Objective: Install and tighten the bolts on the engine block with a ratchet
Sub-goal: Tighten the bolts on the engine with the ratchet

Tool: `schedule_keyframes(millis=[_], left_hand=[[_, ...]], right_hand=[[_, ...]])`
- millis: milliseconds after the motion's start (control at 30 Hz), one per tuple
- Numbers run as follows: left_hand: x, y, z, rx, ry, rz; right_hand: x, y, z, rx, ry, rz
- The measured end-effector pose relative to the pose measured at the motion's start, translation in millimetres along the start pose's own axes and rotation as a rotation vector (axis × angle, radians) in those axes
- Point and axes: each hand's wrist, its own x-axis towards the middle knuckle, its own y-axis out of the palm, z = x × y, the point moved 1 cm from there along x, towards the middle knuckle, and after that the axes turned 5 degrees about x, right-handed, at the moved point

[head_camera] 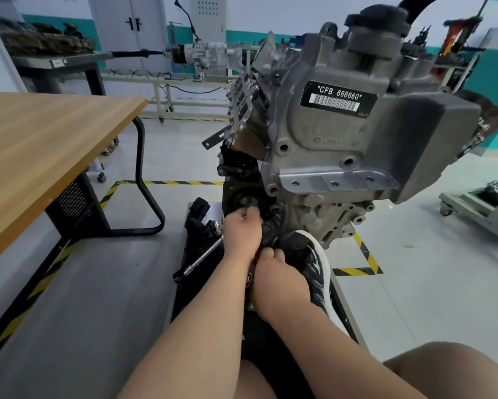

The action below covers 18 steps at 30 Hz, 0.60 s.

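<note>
Here, low in the centre of the frame, your right hand (272, 266) has its fingers curled; whether it grips anything cannot be told. Just above it, your left hand (243, 228) pinches what looks like a bolt (245, 216) against the dark lower face of the engine block (328, 145), probably to start the thread by feel. The ratchet (204, 256) lies untouched left of your wrists, its long axis running lower left to upper right, within reach.
</note>
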Motion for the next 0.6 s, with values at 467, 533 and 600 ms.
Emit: schedule_keyframes(millis=[467,533,600], left_hand=[[3,-20,1,-0.317,-0.262,0.121],[-1,-39,4,-0.314,-0.341,0.172],[-8,-60,6,-0.222,-0.441,0.255]], right_hand=[[36,-5,7,-0.327,-0.205,0.034],[36,-6,4,-0.294,-0.192,0.021],[34,-7,-1,-0.283,-0.211,-0.035]])
